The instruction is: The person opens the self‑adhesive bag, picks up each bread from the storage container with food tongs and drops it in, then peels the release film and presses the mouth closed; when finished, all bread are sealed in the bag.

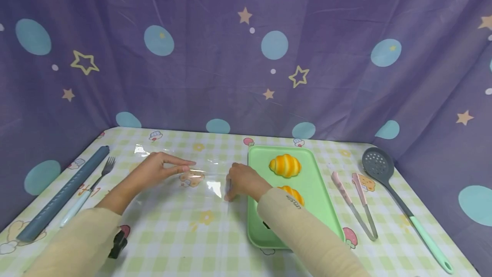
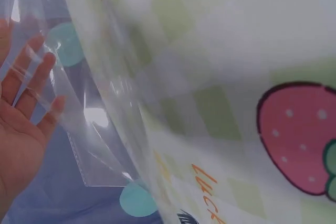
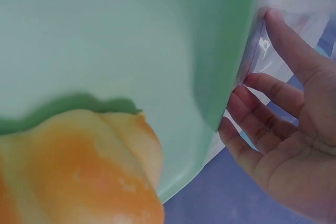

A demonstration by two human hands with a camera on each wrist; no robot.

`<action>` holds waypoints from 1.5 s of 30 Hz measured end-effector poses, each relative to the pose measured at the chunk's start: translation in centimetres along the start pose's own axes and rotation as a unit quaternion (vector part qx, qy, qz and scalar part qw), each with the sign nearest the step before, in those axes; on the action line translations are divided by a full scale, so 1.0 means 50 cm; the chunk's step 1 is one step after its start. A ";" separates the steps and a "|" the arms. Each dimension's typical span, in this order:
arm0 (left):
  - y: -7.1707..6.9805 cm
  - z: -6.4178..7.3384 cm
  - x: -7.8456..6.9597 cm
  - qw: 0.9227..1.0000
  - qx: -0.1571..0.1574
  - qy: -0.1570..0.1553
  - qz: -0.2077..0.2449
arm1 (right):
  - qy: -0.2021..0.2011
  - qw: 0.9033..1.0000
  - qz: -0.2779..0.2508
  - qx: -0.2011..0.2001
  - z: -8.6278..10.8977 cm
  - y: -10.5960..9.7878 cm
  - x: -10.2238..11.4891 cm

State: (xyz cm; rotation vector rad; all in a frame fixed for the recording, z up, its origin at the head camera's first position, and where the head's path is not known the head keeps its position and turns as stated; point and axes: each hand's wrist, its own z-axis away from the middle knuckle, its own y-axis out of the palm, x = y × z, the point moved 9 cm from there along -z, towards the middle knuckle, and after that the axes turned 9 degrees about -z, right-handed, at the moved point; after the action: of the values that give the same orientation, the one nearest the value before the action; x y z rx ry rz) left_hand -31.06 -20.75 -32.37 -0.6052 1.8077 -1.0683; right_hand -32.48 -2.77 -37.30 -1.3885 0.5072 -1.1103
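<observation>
A clear plastic bag [image 1: 213, 188] lies on the checked tablecloth between my hands, glinting along its folds. My left hand [image 1: 159, 169] is over its left part, thumb and fingers extended and apart. In the left wrist view, those fingers [image 2: 39, 80] are loosely spread and partly seen through the clear film. My right hand [image 1: 246, 181] is at the bag's right edge, beside the green tray [image 1: 319, 208]. In the right wrist view, its thumb and index fingertips touch the bag edge [image 3: 254, 51] at separate spots; the other fingers [image 3: 244, 145] are close to the tray rim.
Two croissants, a far one [image 1: 285, 166] and a near one [image 1: 294, 195], sit on the tray, the near one partly behind my right arm. Pink-tipped tongs [image 1: 357, 208] and a slotted skimmer [image 1: 399, 198] lie right. A fork [image 1: 90, 191] and a dark blue long case [image 1: 65, 195] lie left.
</observation>
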 end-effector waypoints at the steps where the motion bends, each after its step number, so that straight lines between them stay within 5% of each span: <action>1: 0.004 0.000 -0.001 1.000 0.004 0.004 -0.008 | 0.004 1.000 -0.003 0.001 0.000 0.000 -0.001; 11: 0.020 -0.002 0.002 1.000 0.013 0.005 -0.019 | 0.018 1.000 0.012 0.019 0.004 0.005 0.000; 18: 0.029 -0.001 0.009 1.000 0.020 -0.007 -0.009 | -0.026 0.998 0.048 0.031 0.012 0.003 0.009; 26: 0.039 -0.003 0.010 1.000 0.024 -0.007 -0.009 | -0.052 0.999 -0.004 0.003 0.043 -0.036 -0.008; 35: 0.040 -0.003 0.013 0.999 0.027 -0.017 -0.005 | -0.084 0.990 -0.054 -0.099 0.101 -0.124 -0.034; 45: 0.041 -0.001 0.015 0.999 0.033 -0.014 0.000 | -0.070 0.966 -0.123 -0.217 0.192 -0.200 -0.108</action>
State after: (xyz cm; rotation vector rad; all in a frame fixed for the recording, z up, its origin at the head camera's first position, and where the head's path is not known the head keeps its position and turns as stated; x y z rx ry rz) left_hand -31.38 -20.26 -34.49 -0.5784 1.7423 -1.1098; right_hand -29.99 8.47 -27.86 -1.9425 0.5031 -1.1279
